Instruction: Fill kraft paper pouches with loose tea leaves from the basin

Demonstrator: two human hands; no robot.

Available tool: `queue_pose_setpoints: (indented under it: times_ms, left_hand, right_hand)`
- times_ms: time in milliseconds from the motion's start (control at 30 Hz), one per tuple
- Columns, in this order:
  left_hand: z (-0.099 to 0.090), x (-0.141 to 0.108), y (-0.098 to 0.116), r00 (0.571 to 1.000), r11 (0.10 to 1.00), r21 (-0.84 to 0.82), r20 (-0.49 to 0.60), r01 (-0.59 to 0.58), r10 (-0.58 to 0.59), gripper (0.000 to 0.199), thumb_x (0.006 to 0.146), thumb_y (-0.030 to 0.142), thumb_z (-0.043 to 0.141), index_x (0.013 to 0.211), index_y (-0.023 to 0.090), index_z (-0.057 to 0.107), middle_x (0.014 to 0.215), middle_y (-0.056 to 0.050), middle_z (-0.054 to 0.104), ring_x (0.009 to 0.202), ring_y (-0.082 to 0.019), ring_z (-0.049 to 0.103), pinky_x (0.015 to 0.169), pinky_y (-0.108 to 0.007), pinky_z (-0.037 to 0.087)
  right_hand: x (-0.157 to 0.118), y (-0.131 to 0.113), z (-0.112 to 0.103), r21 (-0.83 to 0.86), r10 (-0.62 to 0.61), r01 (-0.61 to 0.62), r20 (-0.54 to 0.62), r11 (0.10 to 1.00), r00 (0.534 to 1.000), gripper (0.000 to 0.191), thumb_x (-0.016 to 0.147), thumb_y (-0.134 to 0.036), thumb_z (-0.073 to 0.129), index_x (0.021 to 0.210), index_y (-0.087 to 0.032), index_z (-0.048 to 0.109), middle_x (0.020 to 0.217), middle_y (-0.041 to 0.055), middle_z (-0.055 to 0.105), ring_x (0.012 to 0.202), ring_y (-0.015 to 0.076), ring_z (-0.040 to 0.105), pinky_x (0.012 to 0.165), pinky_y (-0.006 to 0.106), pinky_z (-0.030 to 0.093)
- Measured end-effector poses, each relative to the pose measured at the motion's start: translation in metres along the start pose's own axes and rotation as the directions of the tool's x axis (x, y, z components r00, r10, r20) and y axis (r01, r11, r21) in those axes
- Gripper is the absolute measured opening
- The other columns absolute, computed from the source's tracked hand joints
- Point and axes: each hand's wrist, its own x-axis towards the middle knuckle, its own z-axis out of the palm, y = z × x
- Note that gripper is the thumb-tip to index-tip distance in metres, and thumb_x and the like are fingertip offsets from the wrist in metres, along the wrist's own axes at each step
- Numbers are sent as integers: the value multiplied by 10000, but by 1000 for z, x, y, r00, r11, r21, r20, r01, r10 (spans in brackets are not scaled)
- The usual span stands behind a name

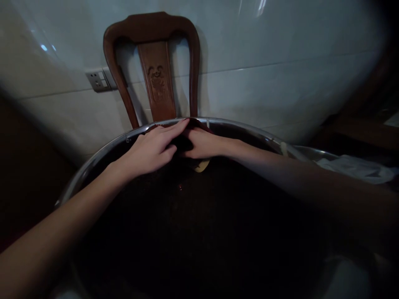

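Observation:
Both hands meet at the far edge of a dark round surface with a shiny metal rim (237,123). My left hand (152,148) has its fingers stretched toward the rim, the thumb apart from them. Beside it, my right hand (204,143) is bent around a dark thing with a reddish edge, too dim to name; its fingertips are hidden. A small pale yellow piece (202,166) shows just below my right hand.
Behind the rim stands a carved wooden chair (158,74) against a tiled wall (264,50). A wall socket (99,80) is left of the chair. Crumpled clear plastic (358,168) lies at the right. The foreground is very dark.

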Motion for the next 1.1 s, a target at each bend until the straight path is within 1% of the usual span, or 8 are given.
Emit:
queue_pose_setpoints:
  times_ms: [133, 267, 367, 467, 567, 667, 833, 1100]
  left_hand:
    - [0, 0, -3, 1000, 1000, -27, -9, 15, -15, 643, 822, 157, 400, 1453, 146, 275, 1350, -119, 503, 1157, -261, 524, 964, -459, 437]
    - [0, 0, -4, 1000, 999, -39, -20, 21, -22, 638, 823, 162, 401, 1449, 131, 283, 1349, -122, 503, 1166, -255, 520, 986, -451, 424]
    - [1, -1, -6, 999, 999, -44, -33, 19, -20, 643, 821, 154, 402, 1452, 134, 276, 1307, -117, 540, 1126, -243, 544, 978, -442, 432]
    - [0, -2, -7, 999, 998, -61, -52, -12, 9, 652, 809, 137, 404, 1449, 124, 279, 1288, -117, 556, 1123, -239, 548, 977, -431, 438]
    - [-1, -2, -8, 998, 997, -77, -62, -23, 19, 646, 808, 127, 391, 1444, 103, 283, 1308, -123, 540, 1133, -238, 545, 981, -427, 440]
    - [-1, -1, -7, 998, 996, -84, -58, -30, 25, 646, 807, 128, 388, 1442, 80, 280, 1323, -137, 525, 1126, -249, 553, 972, -439, 449]
    - [-1, -1, -6, 999, 997, -70, -43, -29, 26, 645, 807, 124, 393, 1443, 110, 286, 1392, -127, 462, 1199, -263, 506, 1001, -456, 425]
    - [-1, -1, -5, 999, 997, -67, -41, -26, 23, 648, 810, 113, 397, 1447, 133, 280, 1363, -122, 493, 1166, -253, 531, 998, -456, 431]
  right_hand:
    - [1, -8, -16, 75, 44, -49, 68, 996, 997, 566, 688, -278, 649, 1218, -115, 533, 1206, 121, 587, 1120, 249, 531, 989, 360, 414]
    - [2, -14, -23, 140, 62, -65, 19, 988, 998, 250, 703, -217, 607, 940, -140, 631, 1005, 74, 656, 927, 198, 592, 842, 314, 460]
    - [2, -20, -24, 135, 100, -100, 6, 986, 995, 134, 713, -229, 595, 797, -126, 614, 794, 58, 647, 694, 151, 568, 645, 290, 445]
    - [2, -28, -23, 133, 127, -144, 130, 981, 983, 179, 778, -255, 509, 679, -129, 589, 593, 29, 581, 518, 108, 494, 528, 267, 386]
    - [1, -34, -19, 154, 116, -184, 369, 971, 922, 351, 845, -245, 350, 582, -137, 557, 494, 33, 549, 457, 99, 495, 542, 264, 405]
    - [0, -35, -13, 104, 108, -185, 502, 977, 858, 386, 851, -241, 312, 566, -133, 549, 536, 62, 588, 467, 103, 518, 568, 274, 428]
    - [-1, -28, -10, -109, 140, -107, 378, 988, 915, 178, 737, -242, 500, 780, -121, 624, 663, 56, 621, 568, 126, 531, 554, 272, 406]
    - [-4, -18, -7, -281, 180, -75, 369, 957, 912, 262, 667, -140, 565, 921, -117, 627, 831, 87, 598, 674, 159, 530, 533, 272, 366]
